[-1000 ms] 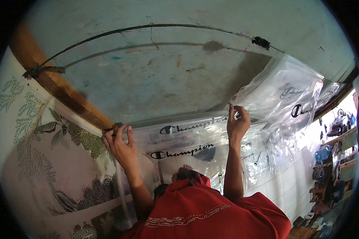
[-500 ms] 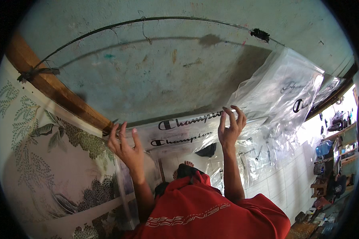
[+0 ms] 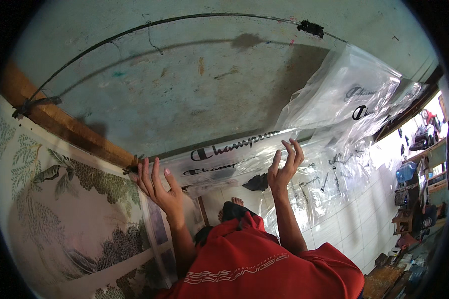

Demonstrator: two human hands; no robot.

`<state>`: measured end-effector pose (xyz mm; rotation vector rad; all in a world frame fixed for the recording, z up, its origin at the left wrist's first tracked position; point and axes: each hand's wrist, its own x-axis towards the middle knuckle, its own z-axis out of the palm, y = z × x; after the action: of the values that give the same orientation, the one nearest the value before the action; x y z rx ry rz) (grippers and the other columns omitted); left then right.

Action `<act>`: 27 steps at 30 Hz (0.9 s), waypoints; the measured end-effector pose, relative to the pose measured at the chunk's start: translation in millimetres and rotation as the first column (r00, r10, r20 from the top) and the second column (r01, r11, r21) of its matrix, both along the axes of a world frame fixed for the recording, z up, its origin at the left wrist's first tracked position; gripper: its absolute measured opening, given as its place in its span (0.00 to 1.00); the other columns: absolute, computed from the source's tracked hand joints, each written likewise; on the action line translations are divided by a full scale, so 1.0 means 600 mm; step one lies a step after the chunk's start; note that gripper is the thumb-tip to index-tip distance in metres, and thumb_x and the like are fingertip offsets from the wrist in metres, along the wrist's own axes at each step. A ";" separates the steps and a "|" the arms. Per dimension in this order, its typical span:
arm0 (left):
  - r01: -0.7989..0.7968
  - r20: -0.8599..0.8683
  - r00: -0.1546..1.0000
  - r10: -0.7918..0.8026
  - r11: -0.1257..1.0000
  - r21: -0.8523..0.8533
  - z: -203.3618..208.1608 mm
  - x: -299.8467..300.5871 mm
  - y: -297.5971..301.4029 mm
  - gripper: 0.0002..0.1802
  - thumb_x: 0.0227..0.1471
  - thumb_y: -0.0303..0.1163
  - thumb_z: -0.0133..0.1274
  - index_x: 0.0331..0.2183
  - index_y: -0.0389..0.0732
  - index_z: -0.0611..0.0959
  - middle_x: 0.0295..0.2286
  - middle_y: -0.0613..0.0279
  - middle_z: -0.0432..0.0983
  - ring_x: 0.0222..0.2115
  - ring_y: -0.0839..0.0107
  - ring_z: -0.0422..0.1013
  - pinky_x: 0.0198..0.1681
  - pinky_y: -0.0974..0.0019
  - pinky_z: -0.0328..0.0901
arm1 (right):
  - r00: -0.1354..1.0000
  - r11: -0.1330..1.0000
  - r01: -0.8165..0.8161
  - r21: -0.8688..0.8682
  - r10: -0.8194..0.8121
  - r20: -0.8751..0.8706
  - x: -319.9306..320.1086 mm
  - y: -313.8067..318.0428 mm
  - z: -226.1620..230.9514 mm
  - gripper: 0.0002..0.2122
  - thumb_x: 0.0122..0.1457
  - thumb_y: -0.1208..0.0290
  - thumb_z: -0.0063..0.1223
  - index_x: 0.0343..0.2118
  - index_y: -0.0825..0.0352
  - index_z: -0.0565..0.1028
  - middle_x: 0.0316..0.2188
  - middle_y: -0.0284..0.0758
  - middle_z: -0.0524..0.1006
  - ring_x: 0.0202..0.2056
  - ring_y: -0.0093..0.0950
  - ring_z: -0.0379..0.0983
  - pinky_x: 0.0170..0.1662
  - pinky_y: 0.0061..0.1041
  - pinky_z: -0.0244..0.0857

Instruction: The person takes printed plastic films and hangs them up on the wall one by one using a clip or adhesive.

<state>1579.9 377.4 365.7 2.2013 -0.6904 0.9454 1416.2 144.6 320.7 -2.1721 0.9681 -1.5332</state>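
A clear plastic bag (image 3: 224,160) with black printed lettering hangs at the middle, in front of a worn grey-green wall. At its left end, beside a wooden beam, my left hand (image 3: 160,192) is raised with fingers stretched and thumb apart. Whether its fingertips touch the plastic, I cannot tell. My right hand (image 3: 285,172) is up in front of the bag's right part, fingers loosely bent and spread, with nothing visibly held. More clear printed plastic bags (image 3: 356,94) hang to the right, overlapping and shiny.
A dark cord (image 3: 184,18) with a black knotted bundle (image 3: 310,28) arcs along the wall. The wooden beam (image 3: 80,132) borders leaf-patterned panels (image 3: 75,209) at left. White floor tiles (image 3: 349,224) lie below; cluttered shelves with a blue water jug (image 3: 406,173) stand far right.
My right hand has come down slightly from the bag's upper edge. My left hand stays near the left end with its fingers straighter. The whole view has shifted a little.
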 end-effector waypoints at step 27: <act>0.029 -0.952 -0.285 0.114 0.993 0.111 -0.804 -0.422 0.303 0.35 0.50 0.50 0.50 0.51 0.33 0.69 0.46 0.46 0.70 0.47 0.55 0.67 0.50 0.58 0.63 | 0.831 -0.278 -0.131 0.952 -0.554 -0.048 -1.076 0.338 -0.768 0.08 0.54 0.68 0.50 0.23 0.67 0.69 0.19 0.38 0.71 0.23 0.32 0.70 0.22 0.27 0.63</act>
<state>1326.6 559.3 -116.4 2.0996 0.2912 -1.1815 770.6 347.2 -140.1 -0.2749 1.6227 -0.5300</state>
